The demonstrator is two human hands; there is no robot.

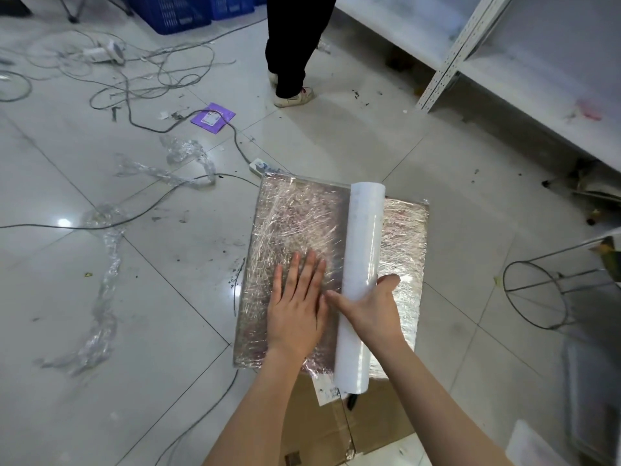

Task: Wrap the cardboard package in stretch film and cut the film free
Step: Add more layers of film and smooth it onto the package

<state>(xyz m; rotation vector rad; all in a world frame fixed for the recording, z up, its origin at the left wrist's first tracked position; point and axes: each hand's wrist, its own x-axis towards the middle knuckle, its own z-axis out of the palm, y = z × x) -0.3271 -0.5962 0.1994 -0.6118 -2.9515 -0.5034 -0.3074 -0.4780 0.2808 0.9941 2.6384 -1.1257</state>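
Grey tiled floor, pretty messy: cables everywhere, film scraps, a metal shelf on the right. The film-covered cardboard package lies flat on the tiles. Left hand presses on it, fingers straight and together. Right hand cups the stretch film roll lying across the package, thumb on one side, fingers on the other.
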